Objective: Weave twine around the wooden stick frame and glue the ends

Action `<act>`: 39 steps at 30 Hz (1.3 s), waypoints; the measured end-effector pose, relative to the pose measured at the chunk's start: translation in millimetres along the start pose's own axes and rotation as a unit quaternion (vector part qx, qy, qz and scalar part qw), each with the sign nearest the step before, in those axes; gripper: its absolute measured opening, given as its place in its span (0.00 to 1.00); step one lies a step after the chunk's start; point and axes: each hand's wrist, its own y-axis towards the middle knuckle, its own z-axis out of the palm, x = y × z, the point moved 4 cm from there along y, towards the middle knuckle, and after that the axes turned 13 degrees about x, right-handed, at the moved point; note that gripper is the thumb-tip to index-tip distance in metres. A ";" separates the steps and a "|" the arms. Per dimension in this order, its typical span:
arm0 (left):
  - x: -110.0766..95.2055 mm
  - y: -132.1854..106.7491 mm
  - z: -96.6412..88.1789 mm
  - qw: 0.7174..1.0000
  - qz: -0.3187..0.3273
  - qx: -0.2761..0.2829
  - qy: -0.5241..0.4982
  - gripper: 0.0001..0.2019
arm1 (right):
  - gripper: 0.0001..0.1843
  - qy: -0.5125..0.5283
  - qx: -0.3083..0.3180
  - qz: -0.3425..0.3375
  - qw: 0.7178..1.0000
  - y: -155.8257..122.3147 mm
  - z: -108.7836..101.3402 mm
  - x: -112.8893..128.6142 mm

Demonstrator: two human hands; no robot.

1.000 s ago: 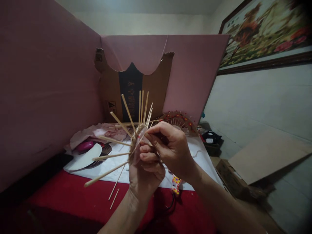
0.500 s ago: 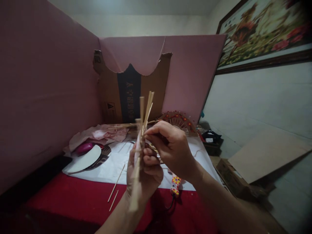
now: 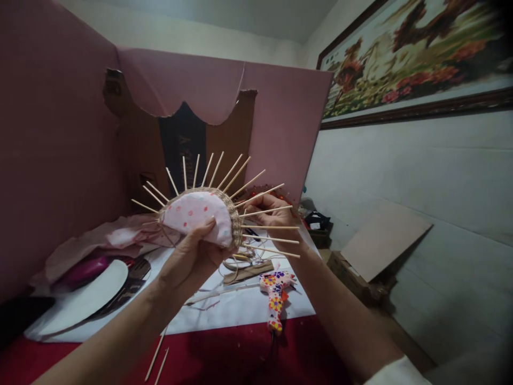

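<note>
My left hand [image 3: 190, 254] grips a half-round piece [image 3: 196, 211] covered in white fabric with pink dots, thumb pressed on its face. Woven brown twine [image 3: 236, 219] runs along the curved edge. Thin wooden sticks [image 3: 236, 174] fan outward from that edge. Behind the right-hand sticks is my right hand [image 3: 270, 203], its fingers pinched together close to the woven edge. Whatever lies between those fingertips is hidden.
A flower-patterned glue gun [image 3: 276, 299] lies on the white sheet [image 3: 240, 315], near a brown cardboard strip [image 3: 248, 272]. Loose sticks [image 3: 156, 355] rest on the red cloth [image 3: 208, 355]. At left are a white half-disc [image 3: 86, 299] and a purple object [image 3: 82, 272]. Torn cardboard [image 3: 228, 133] stands behind.
The half-round piece has turned from edge-on to face me, its sticks now spread in view. My right hand has moved from in front of it to behind the right-hand sticks. The view has shifted right.
</note>
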 end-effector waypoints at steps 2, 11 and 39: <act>0.3 4.2 -7.1 1.000 -0.007 0.004 0.006 0.07 | 0.12 -0.009 -0.003 0.005 1.000 1.9 -4.1 -7.7; 7.5 -1.2 -36.5 0.997 -0.039 -0.062 -0.009 0.08 | 0.11 -0.055 0.008 0.023 0.998 1.2 1.1 -22.2; 12.4 -17.6 -45.3 0.994 -0.093 -0.034 -0.035 0.07 | 0.08 -0.051 0.006 0.020 0.998 -3.5 18.1 -41.2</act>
